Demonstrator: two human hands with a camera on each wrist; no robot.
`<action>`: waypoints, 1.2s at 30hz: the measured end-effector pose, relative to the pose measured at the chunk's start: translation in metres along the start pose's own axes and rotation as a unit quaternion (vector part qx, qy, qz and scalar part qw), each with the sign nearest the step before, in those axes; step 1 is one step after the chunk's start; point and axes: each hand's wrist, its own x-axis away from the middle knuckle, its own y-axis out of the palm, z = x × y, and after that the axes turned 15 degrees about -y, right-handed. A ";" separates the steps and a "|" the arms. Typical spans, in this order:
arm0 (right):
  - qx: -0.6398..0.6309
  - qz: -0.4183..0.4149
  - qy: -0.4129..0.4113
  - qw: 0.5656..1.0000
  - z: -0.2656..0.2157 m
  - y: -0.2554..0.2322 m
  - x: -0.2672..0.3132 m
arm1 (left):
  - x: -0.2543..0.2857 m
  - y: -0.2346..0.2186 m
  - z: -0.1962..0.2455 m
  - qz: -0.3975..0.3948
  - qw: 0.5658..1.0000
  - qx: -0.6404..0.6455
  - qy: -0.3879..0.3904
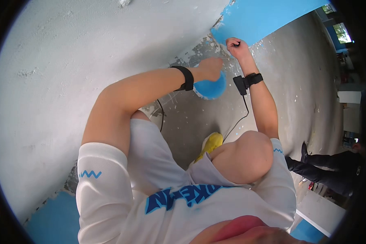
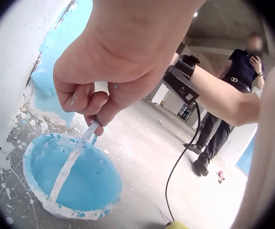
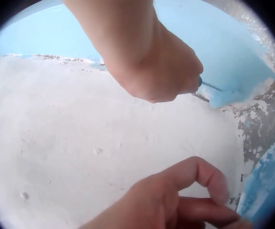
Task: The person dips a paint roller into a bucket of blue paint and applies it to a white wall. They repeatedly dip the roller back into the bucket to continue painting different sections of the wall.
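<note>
Left wrist view shows the left hand (image 2: 118, 57) clamped on the white handle (image 2: 65, 172) of a paint bucket (image 2: 75, 213). Right hand (image 3: 154, 71) – clamped on a small paint roller (image 3: 222, 98) – is at the blue wall (image 3: 209, 40).

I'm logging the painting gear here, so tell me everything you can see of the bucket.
The bucket is round and open-topped, its inside light blue, with a smooth blue surface lower down that looks like paint. Patchy white and blue crusts its rim. A thin, pale, paint-smeared strip, apparently the handle, crosses the opening, pinched by the left hand. It is near the white wall; whether it rests on the floor or hangs is unclear.
</note>
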 end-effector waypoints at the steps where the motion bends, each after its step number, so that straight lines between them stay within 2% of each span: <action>1: -0.005 0.003 0.004 1.000 0.000 -0.002 0.002 | 0.002 0.000 -0.001 -0.005 1.000 -0.013 0.007; 2: -0.007 -0.001 0.002 1.000 -0.007 -0.001 0.008 | 0.003 -0.001 -0.003 -0.004 1.000 -0.016 0.010; 5: -0.011 -0.005 -0.003 1.000 -0.028 0.020 0.077 | 0.003 0.001 -0.005 0.013 0.999 -0.019 0.034; 7: 0.054 -0.005 0.038 0.998 -0.043 0.025 0.118 | -0.009 0.000 -0.002 -0.038 0.999 -0.028 0.002; 8: 0.051 -0.002 0.030 0.998 -0.048 0.024 0.137 | -0.014 0.002 -0.002 -0.043 0.999 -0.028 0.008; 10: 0.280 0.005 0.060 0.958 -0.052 0.020 0.172 | -0.028 0.011 -0.006 -0.016 0.998 -0.038 0.045; 11: 0.278 0.008 0.056 0.959 -0.049 0.015 0.191 | -0.033 0.015 -0.008 -0.019 0.998 -0.038 0.049; 12: 0.444 0.006 -0.009 0.896 -0.040 0.009 0.209 | -0.035 0.017 -0.010 -0.015 0.998 -0.023 0.050; 13: 0.594 0.005 -0.072 0.801 -0.034 0.003 0.222 | -0.035 0.017 -0.010 -0.010 0.999 -0.008 0.049; 14: 0.593 0.006 -0.072 0.802 -0.032 -0.002 0.230 | -0.035 0.017 -0.009 -0.012 0.999 -0.008 0.050; 16: 0.765 0.019 -0.138 0.629 -0.030 -0.012 0.238 | -0.032 0.015 -0.007 0.000 1.000 -0.009 0.010; 17: 0.764 0.019 -0.135 0.631 -0.033 -0.017 0.234 | -0.031 0.015 -0.007 -0.003 1.000 -0.010 0.007; 19: 0.883 -0.011 -0.188 0.430 -0.045 -0.027 0.216 | -0.034 0.015 -0.012 -0.002 1.000 -0.012 -0.008; 20: 0.883 -0.015 -0.187 0.431 -0.051 -0.027 0.201 | -0.035 0.015 -0.015 0.000 1.000 -0.014 -0.012; 22: 0.944 0.004 -0.196 0.265 -0.059 -0.026 0.165 | -0.032 0.015 -0.017 0.000 1.000 -0.025 -0.004; 23: 0.944 -0.002 -0.194 0.266 -0.059 -0.030 0.146 | -0.029 0.014 -0.017 0.001 1.000 -0.026 -0.010; 25: 0.966 -0.041 -0.247 0.060 -0.057 -0.043 0.107 | -0.020 0.007 -0.013 -0.002 0.999 -0.029 -0.020; 29: 0.965 -0.059 -0.239 0.088 -0.033 -0.068 0.037 | -0.011 0.008 -0.014 0.021 0.999 -0.041 -0.023; 31: 0.954 -0.068 -0.277 0.091 -0.026 -0.077 0.010 | -0.003 0.000 -0.008 0.022 0.999 -0.020 -0.042; 35: 0.953 -0.060 -0.275 0.108 -0.029 -0.083 0.031 | -0.008 0.000 -0.009 -0.014 0.999 -0.030 -0.005; 36: 0.954 -0.046 -0.275 0.109 -0.036 -0.085 0.048 | -0.010 0.000 -0.008 0.008 0.999 -0.031 -0.021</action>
